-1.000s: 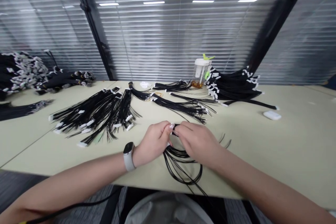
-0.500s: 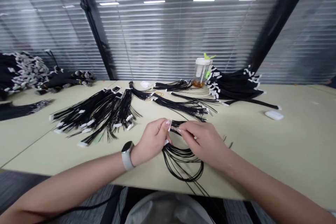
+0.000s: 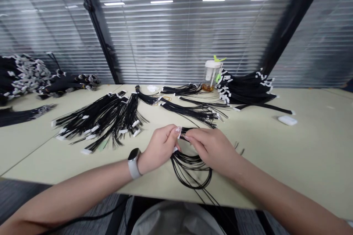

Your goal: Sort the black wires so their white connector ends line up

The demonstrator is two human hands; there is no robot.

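Between thumb and fingers, my left hand (image 3: 162, 143) grips a small white connector (image 3: 179, 132) with black wires running from it. My right hand (image 3: 213, 147) is closed in a pinch just right of that connector, on a thin black wire whose tip is hidden by the fingers. Below both hands the black wires (image 3: 193, 181) hang in a wide loop over the table's front part. A second white connector (image 3: 175, 149) shows under my left fingers. Some loose wire ends stick out past my right wrist.
Bundles of black wires with white connectors (image 3: 110, 117) lie to the left, others (image 3: 190, 112) behind my hands. Larger cable piles stand far left (image 3: 24, 75) and back right (image 3: 248, 86). Near the latter are a lidded cup (image 3: 211, 75) and a white case (image 3: 287, 120) on the table (image 3: 311, 154).
My right hand has moved slightly left, closer to the connector. The wire loop has shifted a little with it, and my left hand has hardly moved.
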